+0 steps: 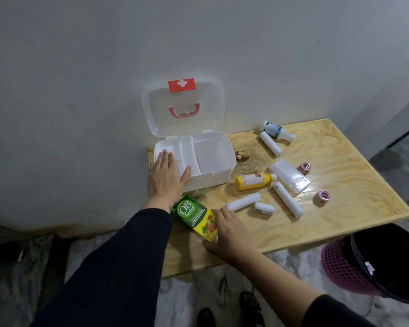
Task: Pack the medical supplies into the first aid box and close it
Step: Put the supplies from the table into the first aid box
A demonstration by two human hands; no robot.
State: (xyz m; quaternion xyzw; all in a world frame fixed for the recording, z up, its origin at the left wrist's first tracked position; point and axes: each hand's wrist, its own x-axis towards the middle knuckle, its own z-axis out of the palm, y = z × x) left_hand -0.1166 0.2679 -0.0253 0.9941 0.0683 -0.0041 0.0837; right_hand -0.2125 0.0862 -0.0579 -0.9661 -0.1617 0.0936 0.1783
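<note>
A white first aid box (219, 172) stands open on the wooden table (340, 208), its clear lid (210, 109) leaning on the wall. My left hand (165, 177) rests flat on the box's front left corner, fingers apart. My right hand (229, 232) grips the near end of a green and yellow OB herbal carton (194, 214) lying on the table. To the right lie a yellow bottle (253, 181), a white bottle (276, 131), several white bandage rolls (270, 143), a clear packet (289, 175) and two pink tape rolls (322, 197).
The box sits against a grey wall at the table's back left. A pink bin with a black liner (378, 263) stands on the floor beside the table's near right corner. A dark knot (241, 156) marks the wood right of the box.
</note>
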